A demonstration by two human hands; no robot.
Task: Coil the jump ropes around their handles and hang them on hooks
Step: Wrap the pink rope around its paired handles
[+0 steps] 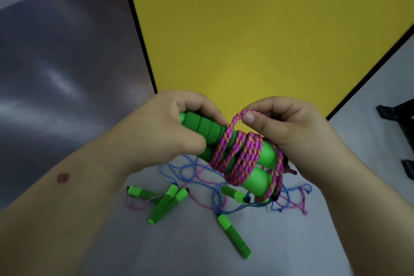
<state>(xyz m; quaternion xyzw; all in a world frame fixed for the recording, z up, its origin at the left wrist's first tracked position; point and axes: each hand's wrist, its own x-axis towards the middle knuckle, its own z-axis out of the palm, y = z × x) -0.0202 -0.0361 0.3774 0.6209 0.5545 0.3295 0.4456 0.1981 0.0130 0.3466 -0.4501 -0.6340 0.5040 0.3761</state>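
My left hand [165, 132] grips two green jump-rope handles [201, 125] held side by side above the table. A pink and orange rope [237, 157] is wound around them in several turns. My right hand [284, 125] pinches a loop of that rope between thumb and fingers, just above the handles. Below on the white table [179, 253] lie more green handles [163, 204] [234, 236] tangled with thin blue and pink ropes [192, 172].
A yellow panel [257, 29] with a black edge stands behind the table. Dark floor [56, 74] lies at the left. Black objects [396, 110] sit at the right edge of the table.
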